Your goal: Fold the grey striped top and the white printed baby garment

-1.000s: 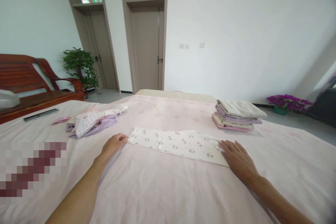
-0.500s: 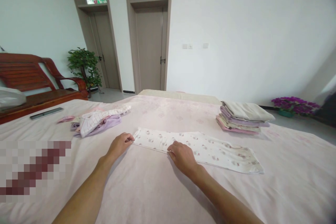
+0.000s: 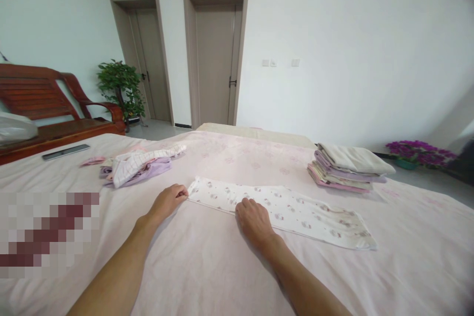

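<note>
A pair of white pants (image 3: 296, 207) with a small printed pattern lies folded lengthwise into a long strip on the pink bedspread (image 3: 200, 276). The narrow end points left and the wider end right. At the left end, my left hand (image 3: 173, 197) pinches the near corner. My right hand (image 3: 254, 217) rests over the near edge, left of the middle, its fingers curled down and gripping the fabric there. The right fingertips are partly hidden.
A loose heap of clothes (image 3: 137, 165) lies at the back left, with a phone (image 3: 65, 152) beyond it. Toward the back right stands a stack of folded clothes (image 3: 348, 168). A wooden bench (image 3: 48, 103) and a potted plant (image 3: 120, 89) are past the bed's left side.
The view has tilted slightly down. Both hands stay at nearly the same spots on the pants, and the right fingers look a little more curled over the edge.
</note>
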Demonstrator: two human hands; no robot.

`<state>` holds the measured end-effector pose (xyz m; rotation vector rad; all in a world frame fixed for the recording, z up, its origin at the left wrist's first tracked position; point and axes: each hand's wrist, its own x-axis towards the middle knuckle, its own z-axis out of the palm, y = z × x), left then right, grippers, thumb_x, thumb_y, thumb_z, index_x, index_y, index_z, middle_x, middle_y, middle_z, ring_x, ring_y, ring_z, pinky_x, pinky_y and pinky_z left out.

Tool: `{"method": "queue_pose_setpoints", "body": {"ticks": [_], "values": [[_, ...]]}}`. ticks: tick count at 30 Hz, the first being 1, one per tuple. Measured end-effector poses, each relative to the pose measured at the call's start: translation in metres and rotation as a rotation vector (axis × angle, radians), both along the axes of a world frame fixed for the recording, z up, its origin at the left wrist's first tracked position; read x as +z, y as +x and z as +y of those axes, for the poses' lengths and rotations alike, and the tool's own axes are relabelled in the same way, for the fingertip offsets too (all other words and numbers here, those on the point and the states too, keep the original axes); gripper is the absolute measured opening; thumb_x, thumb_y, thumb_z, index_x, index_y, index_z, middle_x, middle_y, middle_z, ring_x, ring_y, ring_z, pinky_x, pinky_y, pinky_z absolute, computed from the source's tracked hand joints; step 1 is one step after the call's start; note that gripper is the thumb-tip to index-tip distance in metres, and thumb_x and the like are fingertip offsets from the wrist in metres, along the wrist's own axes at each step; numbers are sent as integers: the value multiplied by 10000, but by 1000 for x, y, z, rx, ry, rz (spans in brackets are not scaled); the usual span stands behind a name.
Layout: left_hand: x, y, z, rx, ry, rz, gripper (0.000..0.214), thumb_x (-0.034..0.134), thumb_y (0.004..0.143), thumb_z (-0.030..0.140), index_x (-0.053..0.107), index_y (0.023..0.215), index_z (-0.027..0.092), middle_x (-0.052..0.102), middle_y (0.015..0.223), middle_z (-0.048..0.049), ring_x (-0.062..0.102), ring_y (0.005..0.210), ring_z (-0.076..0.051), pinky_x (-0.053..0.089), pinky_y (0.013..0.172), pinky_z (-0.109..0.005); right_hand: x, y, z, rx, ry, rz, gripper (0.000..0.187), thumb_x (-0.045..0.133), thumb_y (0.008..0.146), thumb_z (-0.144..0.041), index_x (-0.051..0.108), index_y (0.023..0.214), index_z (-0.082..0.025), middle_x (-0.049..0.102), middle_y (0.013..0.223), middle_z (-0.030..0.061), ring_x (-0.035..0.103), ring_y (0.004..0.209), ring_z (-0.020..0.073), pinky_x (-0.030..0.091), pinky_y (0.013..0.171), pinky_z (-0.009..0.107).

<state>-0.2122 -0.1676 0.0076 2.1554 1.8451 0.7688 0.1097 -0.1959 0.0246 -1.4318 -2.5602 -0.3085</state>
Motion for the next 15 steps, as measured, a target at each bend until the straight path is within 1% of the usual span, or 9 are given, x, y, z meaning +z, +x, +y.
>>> {"method": "queue_pose_setpoints", "body": {"ticks": [2, 5, 9, 15], "values": [[-1, -1, 0, 3, 4, 6, 111, 533, 815, 249, 639, 820, 219, 644, 847, -4, 595, 777, -157, 391, 687, -244, -1, 1, 0, 2, 28, 34, 169, 452, 939, -168, 608, 879, -190, 626, 913, 61, 554, 832, 194, 357, 659, 292], [-2, -3, 1, 18, -9, 6, 106, 524, 830, 253, 624, 818, 219, 642, 860, -3, 594, 793, -159, 390, 701, -249, -3, 3, 0, 24, 60, 86, 133, 474, 928, -178, 595, 875, -192, 617, 890, 48, 540, 813, 175, 336, 669, 285], [-2, -4, 2, 25, -33, 21, 101, 512, 846, 255, 605, 828, 220, 639, 880, -7, 592, 808, -162, 395, 721, -252, -4, 6, 1, 84, 71, 105, 125, 491, 916, -175, 593, 844, -190, 607, 861, 35, 521, 798, 161, 316, 683, 284], [7, -3, -5, 17, -65, 89, 135, 484, 865, 269, 609, 849, 222, 621, 901, -12, 583, 793, -158, 406, 719, -250, -2, 8, 1, 161, 38, 113, 195, 464, 951, -202, 595, 808, -187, 605, 855, 35, 500, 804, 159, 301, 700, 285]]}}
